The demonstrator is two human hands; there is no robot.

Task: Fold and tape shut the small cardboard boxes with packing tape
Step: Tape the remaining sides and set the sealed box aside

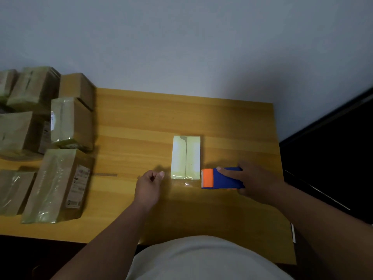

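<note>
Taped pile (46, 138) at counter (232, 126) left edge is blurry, cut off; roughly seven boxes. One box (185, 156) lies mid-counter. Right hand (256, 182) grips one tape dispenser (222, 178); left hand (148, 186) fingers curled, possibly pinching tape, unclear.

head view | looks steeply down, forward | close over table (222, 122)

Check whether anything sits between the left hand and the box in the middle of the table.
Nothing visible does. The left hand is just left of the near end of the small box, with only bare table between them. The tape dispenser, held by the right hand, lies on the box's other side.
</note>
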